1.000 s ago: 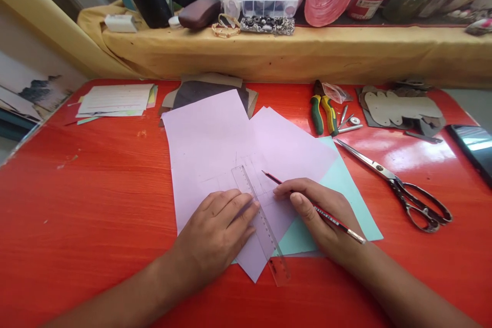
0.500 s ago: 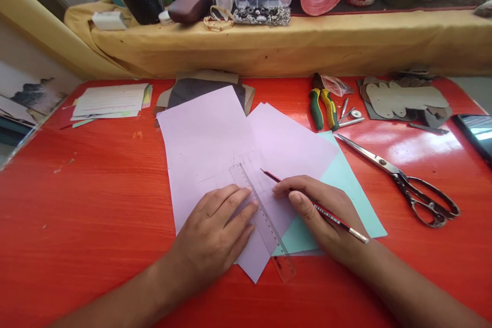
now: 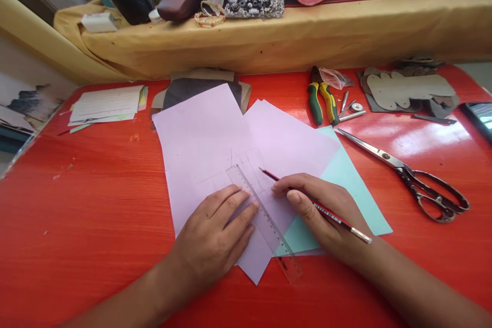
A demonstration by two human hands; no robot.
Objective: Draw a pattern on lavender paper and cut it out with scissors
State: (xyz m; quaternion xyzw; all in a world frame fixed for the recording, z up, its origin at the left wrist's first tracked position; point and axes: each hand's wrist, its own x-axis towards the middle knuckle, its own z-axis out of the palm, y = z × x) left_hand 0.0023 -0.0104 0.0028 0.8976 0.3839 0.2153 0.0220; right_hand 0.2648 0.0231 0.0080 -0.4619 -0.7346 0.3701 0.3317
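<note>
Two bare hands are at work over a red table [image 3: 96, 205]. Left hand [image 3: 217, 230]: fingers extended and nearly flat, fingertips resting on a clear ruler [image 3: 271, 223], no grip closed. The ruler lies aslant on lilac sheets [image 3: 200, 133], its lower end projecting past them over the red surface. Right hand [image 3: 326, 210]: fingers closed on a red-and-black pencil [image 3: 338, 221], point directed up and left, to the right of the ruler (whether the point touches the paper, cannot tell). Faint pencil lines mark the lilac paper near the ruler's upper end. A mint sheet [image 3: 355, 184] lies partly beneath the lilac ones. Scissors [image 3: 386, 158] rest to the right, blades together, tips near the mint sheet. Beyond them lie pliers [image 3: 328, 103], handles green and yellow, beside small metal pieces [image 3: 352, 116].
</note>
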